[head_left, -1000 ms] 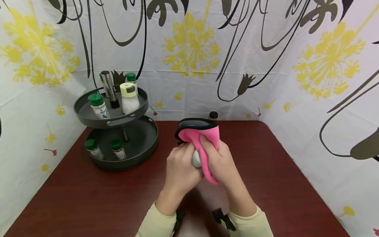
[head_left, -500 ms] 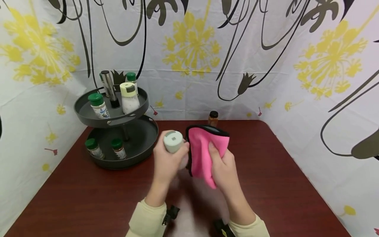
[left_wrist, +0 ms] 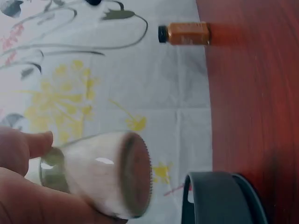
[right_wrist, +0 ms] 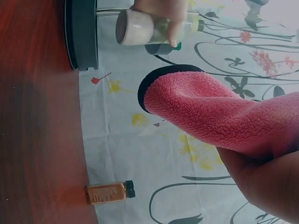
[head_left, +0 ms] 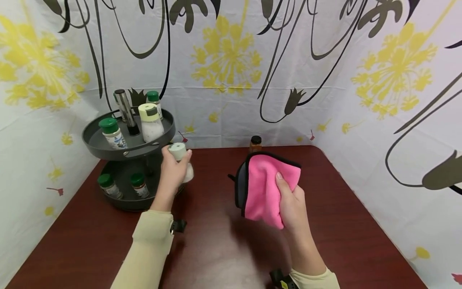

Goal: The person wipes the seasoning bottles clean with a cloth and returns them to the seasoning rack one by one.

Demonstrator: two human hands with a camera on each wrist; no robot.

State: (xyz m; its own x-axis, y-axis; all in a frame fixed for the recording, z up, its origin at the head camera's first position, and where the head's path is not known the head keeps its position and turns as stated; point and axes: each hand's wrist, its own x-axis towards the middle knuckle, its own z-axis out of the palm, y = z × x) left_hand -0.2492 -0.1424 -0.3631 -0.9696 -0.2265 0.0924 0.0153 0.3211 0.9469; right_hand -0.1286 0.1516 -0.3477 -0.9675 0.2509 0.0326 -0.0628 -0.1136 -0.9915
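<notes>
My left hand [head_left: 172, 170] grips a clear shaker bottle [left_wrist: 105, 175] with a pale cap [head_left: 177, 150] by its upper part. It is held up at the right front of the two-tier turntable rack [head_left: 133, 152], near its upper tray. In the left wrist view the bottle's round base faces right and its contents look whitish. My right hand [head_left: 294, 204] pinches a pink fleecy cloth [head_left: 267, 188] with black edging and a grey other side. The cloth hangs above the middle of the table, apart from the bottle.
Upper-tray items include a green-capped jar [head_left: 113, 133], a metal cylinder [head_left: 126, 110] and a yellow-capped shaker [head_left: 150, 122]. Green-capped jars [head_left: 139, 185] stand on the lower tray. A black-capped spice bottle [head_left: 255, 144] is at the table's back edge. Patterned fabric surrounds the table [head_left: 216, 241].
The two hands have parted. My left hand has carried the shaker bottle out of the cloth and leftward to the rack. My right hand has shifted slightly right with the cloth.
</notes>
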